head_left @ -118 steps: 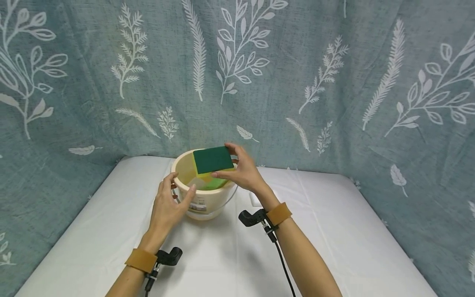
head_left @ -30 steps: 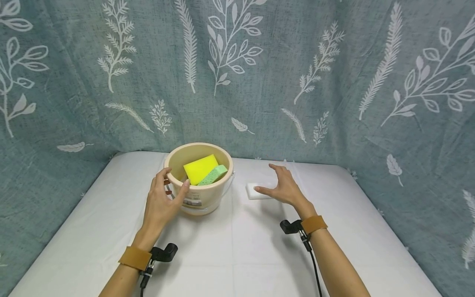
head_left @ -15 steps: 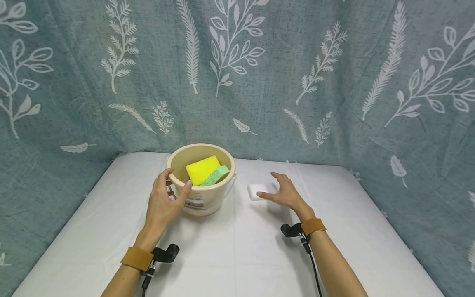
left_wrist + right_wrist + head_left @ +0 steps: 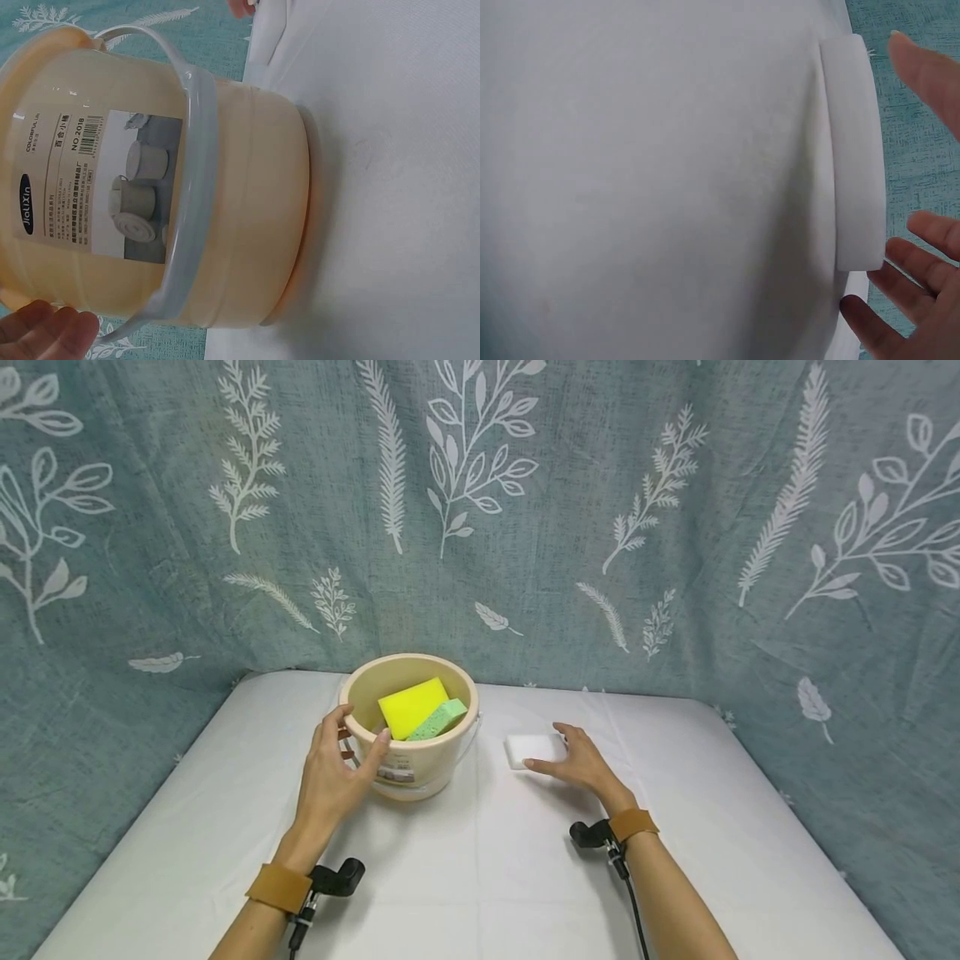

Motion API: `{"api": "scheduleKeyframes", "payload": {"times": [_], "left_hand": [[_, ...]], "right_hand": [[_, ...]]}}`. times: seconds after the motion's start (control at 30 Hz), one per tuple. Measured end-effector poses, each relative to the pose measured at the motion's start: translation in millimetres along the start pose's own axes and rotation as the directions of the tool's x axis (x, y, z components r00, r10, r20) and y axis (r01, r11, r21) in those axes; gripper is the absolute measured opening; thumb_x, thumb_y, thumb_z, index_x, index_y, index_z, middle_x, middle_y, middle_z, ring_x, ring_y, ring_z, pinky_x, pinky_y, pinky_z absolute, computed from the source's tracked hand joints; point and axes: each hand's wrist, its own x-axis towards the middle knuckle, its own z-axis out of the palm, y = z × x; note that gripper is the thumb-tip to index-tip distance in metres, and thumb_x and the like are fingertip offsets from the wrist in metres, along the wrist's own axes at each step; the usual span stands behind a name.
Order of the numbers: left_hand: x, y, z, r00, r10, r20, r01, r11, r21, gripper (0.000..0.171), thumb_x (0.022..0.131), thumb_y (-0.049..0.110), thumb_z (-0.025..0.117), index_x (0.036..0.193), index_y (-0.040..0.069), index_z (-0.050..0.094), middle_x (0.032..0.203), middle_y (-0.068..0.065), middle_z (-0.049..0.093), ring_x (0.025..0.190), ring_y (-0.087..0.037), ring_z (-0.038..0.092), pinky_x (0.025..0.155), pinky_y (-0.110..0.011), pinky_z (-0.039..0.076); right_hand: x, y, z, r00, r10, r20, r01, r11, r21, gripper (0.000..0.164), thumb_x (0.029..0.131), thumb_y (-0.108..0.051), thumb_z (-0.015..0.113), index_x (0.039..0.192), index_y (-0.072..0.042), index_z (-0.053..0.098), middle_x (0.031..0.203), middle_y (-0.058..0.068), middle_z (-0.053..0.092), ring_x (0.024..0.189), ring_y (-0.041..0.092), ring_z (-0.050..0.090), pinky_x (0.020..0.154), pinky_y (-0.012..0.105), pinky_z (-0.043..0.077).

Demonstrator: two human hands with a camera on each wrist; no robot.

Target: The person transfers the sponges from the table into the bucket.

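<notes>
The cream bucket (image 4: 408,768) stands upright, a yellow sponge (image 4: 411,703) and a light green sponge (image 4: 438,720) inside it. My left hand (image 4: 333,777) holds the bucket by its left front, thumb at the front rim and fingers along the left side. In the left wrist view, fingertips (image 4: 71,330) show at the bucket's rim beside its grey handle (image 4: 196,180). To the right lies a white rectangular sponge (image 4: 531,750). My right hand (image 4: 585,764) is over its right end, thumb and fingers spread. In the right wrist view the thumb (image 4: 930,75) stands apart from the white sponge (image 4: 855,150).
A white cloth (image 4: 480,877) covers the table. Behind it hangs a teal leaf-patterned curtain (image 4: 525,568). Each wrist wears a brown strap (image 4: 633,824) with a small black camera (image 4: 591,833) and a cable.
The green-and-yellow sponge, held earlier over the bucket by my right hand, now lies inside, yellow side showing. My right hand has moved right and lowered to the white sponge. Left hand stays.
</notes>
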Motion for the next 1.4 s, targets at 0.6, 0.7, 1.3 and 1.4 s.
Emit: {"api": "scheduleKeyframes", "payload": {"times": [0.6,0.7,1.3,1.4], "left_hand": [[-0.1,1.6,-0.4,1.0,0.001,-0.01,-0.001,1.0,0.002,0.076,0.096,0.044,0.069,0.151,0.003,0.039,0.144,-0.023,0.047,0.122,-0.037,0.055,0.091,-0.05,0.055],[-0.1,1.4,-0.3,1.0,-0.006,-0.004,0.006,1.0,0.0,0.075,0.096,0.043,0.069,0.152,0.003,0.039,0.145,-0.023,0.047,0.122,-0.037,0.055,0.092,-0.05,0.055],[1.1,-0.2,0.1,1.0,-0.002,-0.002,0.002,1.0,0.002,0.076,0.095,0.043,0.07,0.151,0.002,0.039,0.145,-0.024,0.047,0.122,-0.038,0.055,0.091,-0.05,0.055],[1.0,-0.6,0.0,1.0,-0.005,0.0,0.005,1.0,0.002,0.076,0.095,0.043,0.07,0.151,0.002,0.039,0.145,-0.024,0.047,0.122,-0.038,0.055,0.091,-0.05,0.055]], "right_hand": [[3,9,9,0.998,-0.041,-0.045,0.04,0.999,-0.013,0.087,0.086,-0.033,0.084,0.149,0.008,0.041,0.147,0.033,0.044,0.132,0.047,0.046,0.113,0.06,0.038],[3,9,10,0.998,-0.037,-0.057,0.036,0.999,-0.018,0.084,0.086,-0.031,0.084,0.148,0.009,0.043,0.146,0.033,0.045,0.133,0.048,0.046,0.113,0.06,0.038],[3,10,9,0.997,-0.01,-0.083,0.015,0.999,0.051,0.083,0.088,-0.03,0.083,0.15,0.006,0.041,0.15,0.031,0.042,0.135,0.047,0.045,0.112,0.058,0.04],[3,8,8,0.996,-0.013,-0.085,0.018,0.998,0.053,0.082,0.088,-0.03,0.083,0.15,0.005,0.041,0.15,0.031,0.042,0.135,0.047,0.045,0.112,0.059,0.04]]}}
